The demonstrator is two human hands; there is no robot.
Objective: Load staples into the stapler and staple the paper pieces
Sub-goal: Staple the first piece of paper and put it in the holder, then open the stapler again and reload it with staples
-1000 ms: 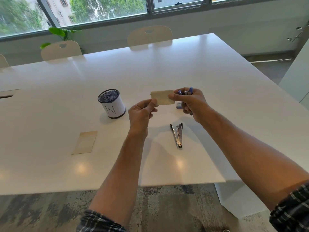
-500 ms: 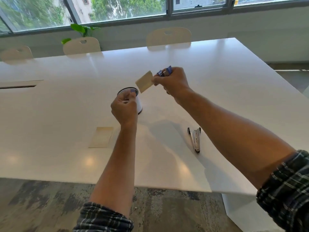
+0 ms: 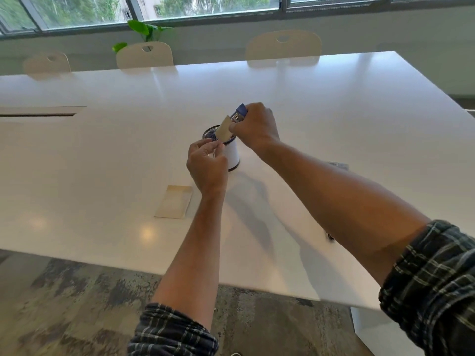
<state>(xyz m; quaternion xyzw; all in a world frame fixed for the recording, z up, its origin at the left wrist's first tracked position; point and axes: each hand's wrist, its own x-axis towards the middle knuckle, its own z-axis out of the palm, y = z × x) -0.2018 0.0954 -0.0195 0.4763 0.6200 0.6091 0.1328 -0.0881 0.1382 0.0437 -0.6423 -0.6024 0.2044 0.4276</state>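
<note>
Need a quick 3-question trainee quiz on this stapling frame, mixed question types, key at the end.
1. True or false: the right hand holds both the blue stapler and a tan paper piece.
2. Multiple choice: the second tan paper piece is
A. inside the mesh cup
B. flat on the table, nearer the person than the mesh cup
C. gripped in the left hand
3. Fill in: the held paper piece is right above the rim of the ______.

Key
1. True
2. B; it lies on the white table, beside the left forearm, near the left hand.
3. mesh cup
</note>
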